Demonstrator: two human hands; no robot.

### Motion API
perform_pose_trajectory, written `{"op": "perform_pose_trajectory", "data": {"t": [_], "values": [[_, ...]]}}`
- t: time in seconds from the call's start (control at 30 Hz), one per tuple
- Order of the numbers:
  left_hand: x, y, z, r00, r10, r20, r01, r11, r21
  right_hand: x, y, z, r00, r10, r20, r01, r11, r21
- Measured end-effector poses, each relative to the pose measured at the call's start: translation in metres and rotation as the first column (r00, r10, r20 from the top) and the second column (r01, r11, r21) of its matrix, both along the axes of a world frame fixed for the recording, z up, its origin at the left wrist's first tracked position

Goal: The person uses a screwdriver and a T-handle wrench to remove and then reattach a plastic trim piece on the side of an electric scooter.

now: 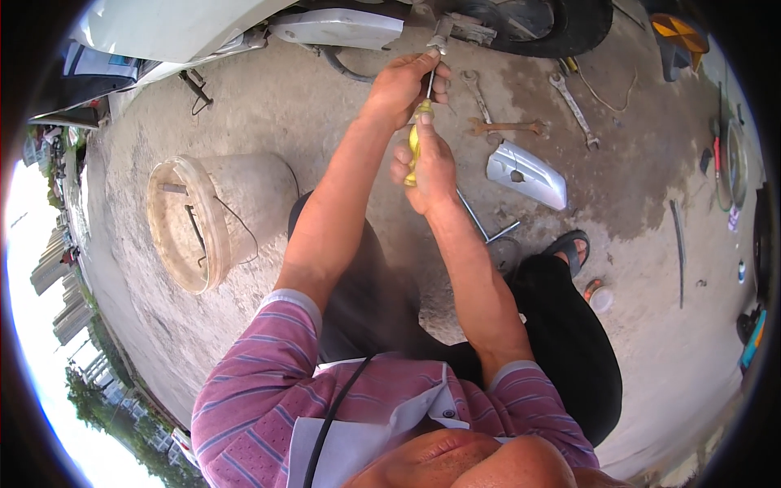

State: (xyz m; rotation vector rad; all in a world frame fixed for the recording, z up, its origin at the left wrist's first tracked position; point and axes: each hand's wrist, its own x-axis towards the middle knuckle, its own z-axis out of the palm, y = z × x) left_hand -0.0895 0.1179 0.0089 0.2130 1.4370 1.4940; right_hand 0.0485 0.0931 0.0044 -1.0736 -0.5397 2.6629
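Observation:
My right hand (426, 165) is closed around the yellow handle of a screwdriver (414, 150), its thumb lying along the handle. The thin shaft points away from me, up to a small greyish metal fitting (439, 44) under the vehicle's edge. Around that fitting and the shaft's far end, my left hand (404, 85) is closed, thumb and fingertips pinching at the metal. Its fingers partly hide where the screwdriver's tip meets the fitting. Just right of my hands, a silver curved cover (527, 174) lies on the concrete.
Wrenches (574, 111) and a rusty spanner (508, 127) lie beyond the cover. A bent metal bar (486, 224) rests near my knees. To the left, a whitish bucket (244, 199) lies tipped on its side. A black tyre (582, 28) and pale bodywork (175, 24) border the far side.

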Motion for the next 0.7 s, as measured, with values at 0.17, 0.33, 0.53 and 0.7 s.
{"op": "perform_pose_trajectory", "data": {"t": [0.17,0.33,0.53,0.7], "values": [[-0.004,0.002,-0.006,0.99,-0.016,0.138,0.003,0.996,0.094,0.015,0.009,-0.018,0.619,-0.401,-0.675,-0.31,0.665,-0.679],[-0.007,0.001,-0.009,0.993,-0.025,0.118,0.014,0.995,0.097,0.008,0.005,-0.016,0.68,-0.304,-0.667,-0.273,0.74,-0.615],[0.003,0.006,0.0,0.995,-0.034,-0.099,0.028,0.998,-0.062,0.003,0.0,-0.01,0.968,-0.038,0.246,-0.075,0.897,0.436],[-0.005,0.002,-0.01,1.0,-0.018,-0.006,0.018,0.999,0.036,0.013,0.009,-0.011,0.971,-0.017,-0.237,-0.036,0.975,-0.22]]}}
